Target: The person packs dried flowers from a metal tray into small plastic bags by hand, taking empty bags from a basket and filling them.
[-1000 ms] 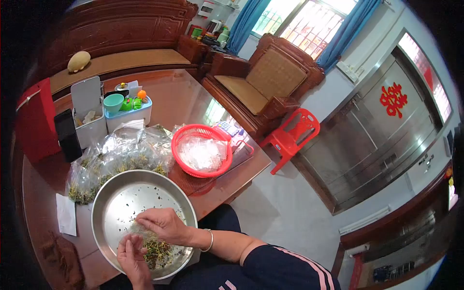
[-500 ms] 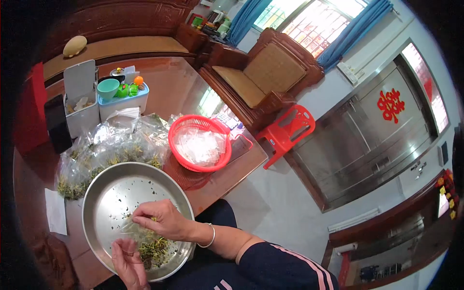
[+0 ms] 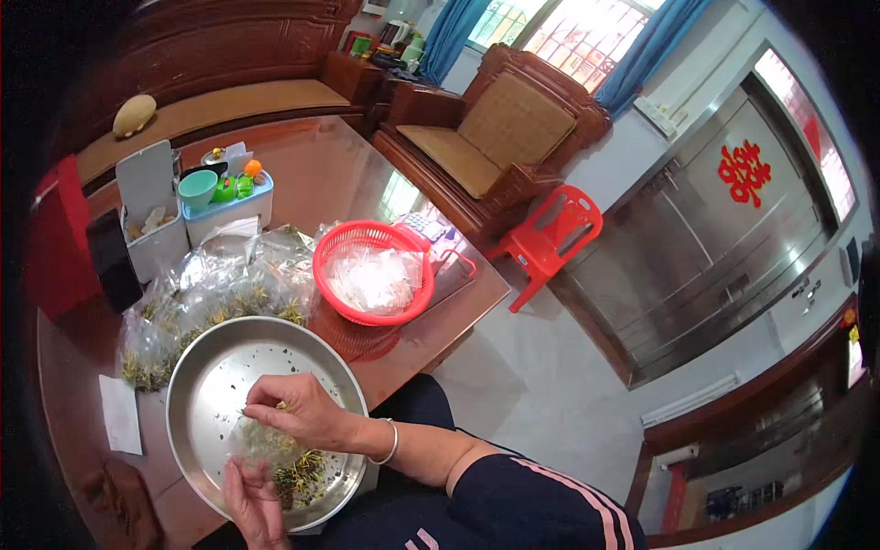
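Both hands work low over the wide metal pan (image 3: 206, 380) at the near edge of the table (image 3: 307, 174). The right hand (image 3: 298, 414) is the farther one, its thumb and forefinger tips brought together; whatever lies between them is too small to make out. The left hand (image 3: 254, 500) sits nearer, fingers bent, its tips against a clear bag (image 3: 261, 442) — I cannot tell whether they clamp it or only steady it. That bag hangs between the two hands, inside the pan's rim, just left of the pile of dried green-yellow sprigs (image 3: 304, 475).

For a steady job, the left fingers should keep a light, sure hold on the thin plastic, since it looks likely to slip or fold in on itself. A small pinch in the right fingertips would suit sprigs this fine; a big one could snag or scatter. Keeping both hands above the pan makes sense — dark loose bits lie over its far side, and strays there stay contained. The packed bags (image 3: 215, 298) beyond the pan and the red basket (image 3: 323, 291) to the far right leave the wrists room.
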Demonstrator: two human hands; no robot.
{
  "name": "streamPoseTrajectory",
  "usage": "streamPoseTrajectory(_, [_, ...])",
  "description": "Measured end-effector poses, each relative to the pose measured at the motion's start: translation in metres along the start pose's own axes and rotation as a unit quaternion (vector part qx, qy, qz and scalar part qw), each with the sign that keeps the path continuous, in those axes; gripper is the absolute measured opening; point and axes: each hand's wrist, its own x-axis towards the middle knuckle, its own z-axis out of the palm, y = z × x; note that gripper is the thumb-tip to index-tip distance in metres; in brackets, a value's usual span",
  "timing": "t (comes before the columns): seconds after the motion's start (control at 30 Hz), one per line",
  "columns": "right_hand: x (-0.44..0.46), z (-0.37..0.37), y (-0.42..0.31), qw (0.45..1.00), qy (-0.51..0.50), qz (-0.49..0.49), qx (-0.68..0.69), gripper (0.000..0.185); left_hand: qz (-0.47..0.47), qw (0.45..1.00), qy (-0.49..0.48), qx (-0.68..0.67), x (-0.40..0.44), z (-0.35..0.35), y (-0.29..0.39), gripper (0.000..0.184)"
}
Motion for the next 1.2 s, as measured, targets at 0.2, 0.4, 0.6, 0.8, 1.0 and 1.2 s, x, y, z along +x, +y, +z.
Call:
streamPoseTrajectory(0.2, [-0.011, -0.002, -0.014, 0.998, 0.007, -0.031, -0.050, 0.019, 0.010, 0.997, -0.079, 0.000, -0.002, 0.017, 0.002, 0.030])
streamPoseTrajectory(0.4, [-0.020, -0.003, -0.016, 0.997, 0.015, -0.078, -0.013, 0.025, -0.006, 0.992, -0.094, -0.086, 0.008, -0.006, -0.006, 0.024])
streamPoseTrajectory(0.6, [-0.017, -0.001, -0.011, 0.999, -0.007, -0.031, -0.033, 0.023, -0.063, 0.982, -0.113, -0.136, 0.005, -0.010, 0.000, 0.020])
streamPoseTrajectory(0.8, [-0.014, 0.005, 0.007, 0.985, -0.027, -0.156, -0.072, 0.013, -0.042, 0.989, -0.075, -0.121, 0.004, -0.012, -0.001, 0.019])
streamPoseTrajectory(1.0, [-0.028, 0.008, 0.000, 0.983, -0.036, -0.179, -0.028, 0.007, -0.064, 0.985, -0.093, -0.131, -0.003, -0.011, -0.004, 0.019])
streamPoseTrajectory(1.2, [-0.033, 0.003, -0.008, 0.991, -0.070, -0.110, 0.011, 0.008, -0.064, 0.987, -0.061, -0.138, -0.006, -0.009, -0.002, 0.019])
